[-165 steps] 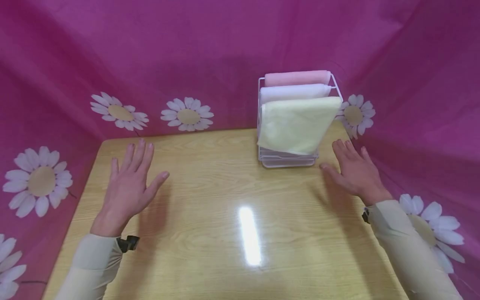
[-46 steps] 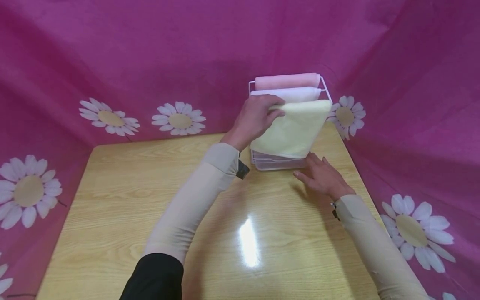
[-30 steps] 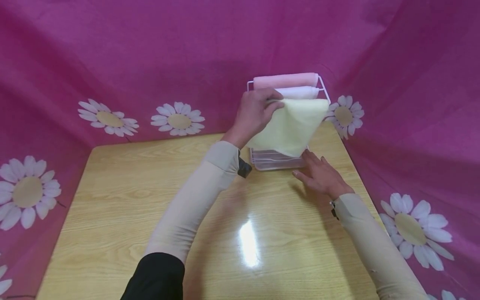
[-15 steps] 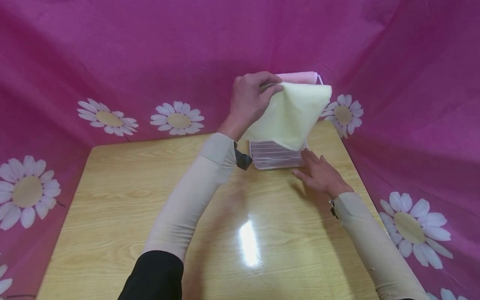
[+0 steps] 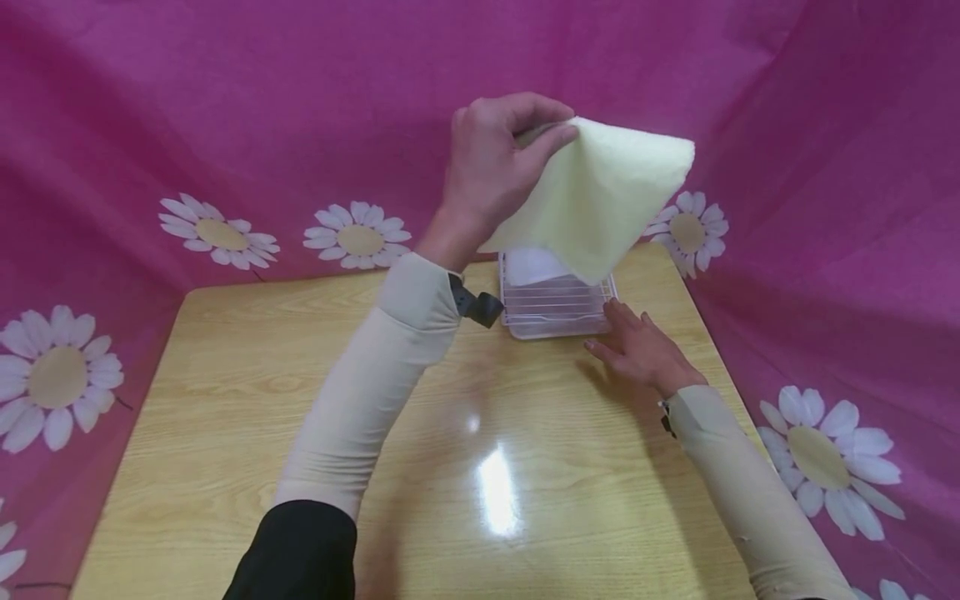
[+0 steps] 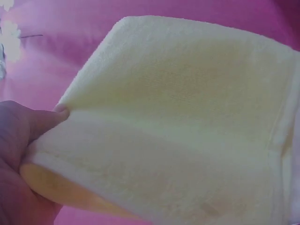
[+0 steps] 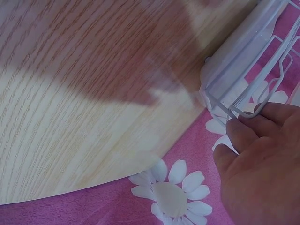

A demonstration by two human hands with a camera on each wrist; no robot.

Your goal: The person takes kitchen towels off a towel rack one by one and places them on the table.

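Observation:
My left hand point(image 5: 491, 162) pinches one end of a folded pale yellow towel point(image 5: 611, 196) between thumb and fingers, holding it in the air over the rack. In the left wrist view the towel point(image 6: 183, 103) fills most of the picture, with the thumb on its near edge. Below it stands a white wire rack point(image 5: 558, 310) with a tray base. Part of a white towel point(image 5: 531, 265) hangs there; the pink towel is hidden. Beside the rack's front right corner, my right hand point(image 5: 641, 350) touches the wire with extended fingertips, as the right wrist view shows at the rack's tray point(image 7: 241, 44).
The wooden table point(image 5: 300, 400) carries the rack near its back right corner. A magenta cloth point(image 5: 375, 100) with white daisies rises behind the table and along both sides, close to the rack.
My left hand has taken hold of the yellow towel and lifted it up off the rack's front. My right hand came in to the rack's corner earlier and has stayed there.

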